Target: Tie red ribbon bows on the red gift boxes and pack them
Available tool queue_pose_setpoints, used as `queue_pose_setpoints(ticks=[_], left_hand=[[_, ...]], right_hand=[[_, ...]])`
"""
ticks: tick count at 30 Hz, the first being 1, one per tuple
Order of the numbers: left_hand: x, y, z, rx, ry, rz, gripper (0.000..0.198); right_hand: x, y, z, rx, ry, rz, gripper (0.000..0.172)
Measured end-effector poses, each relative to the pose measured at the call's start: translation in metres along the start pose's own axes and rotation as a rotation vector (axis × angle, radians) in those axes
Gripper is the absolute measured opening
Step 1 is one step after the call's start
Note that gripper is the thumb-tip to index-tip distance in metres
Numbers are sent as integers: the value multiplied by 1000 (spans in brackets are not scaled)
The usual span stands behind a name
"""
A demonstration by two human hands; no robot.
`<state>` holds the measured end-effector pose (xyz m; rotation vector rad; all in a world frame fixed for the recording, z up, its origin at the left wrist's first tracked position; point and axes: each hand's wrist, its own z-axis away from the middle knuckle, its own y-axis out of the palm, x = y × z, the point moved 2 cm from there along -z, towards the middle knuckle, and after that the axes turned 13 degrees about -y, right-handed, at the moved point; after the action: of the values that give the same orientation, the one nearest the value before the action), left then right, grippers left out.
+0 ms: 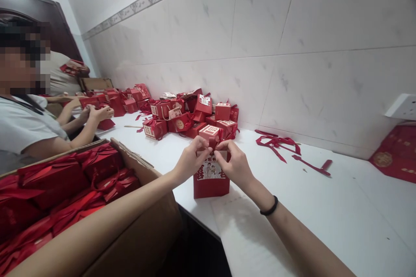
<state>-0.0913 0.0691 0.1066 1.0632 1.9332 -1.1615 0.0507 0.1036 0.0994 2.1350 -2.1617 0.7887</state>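
Observation:
An upright red gift box (211,189) with a white printed picture label stands on the table in front of me. At its top, my left hand (192,156) is closed in a pinch on a red ribbon (213,141). From the other side my right hand (236,162), with a black band on the wrist, pinches the same ribbon. The fingertips of both hands nearly meet above the label and partly cover the ribbon and the box's top.
Behind the box lies a pile of red gift boxes (185,117). Loose ribbons (279,142) lie right of it on the white table (312,207). A cardboard carton (149,207) of red boxes stands at left. Beyond it a person (35,125) handles a red box. A tiled wall (260,52) borders the table.

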Motion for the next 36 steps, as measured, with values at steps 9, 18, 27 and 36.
queue_pose_setpoints(ticks=[9, 18, 27, 36], left_hand=[[-6, -3, 6, 28, 233, -133, 35], [-2, -2, 5, 6, 281, -221, 35], [-2, -1, 5, 2, 270, -240, 32], [0, -1, 5, -7, 287, -231, 28]], right_hand=[[2, 2, -4, 25, 158, -23, 13], [4, -1, -8, 58, 205, -80, 10], [2, -1, -9, 78, 208, -116, 14], [3, -3, -10, 112, 204, -149, 14]])
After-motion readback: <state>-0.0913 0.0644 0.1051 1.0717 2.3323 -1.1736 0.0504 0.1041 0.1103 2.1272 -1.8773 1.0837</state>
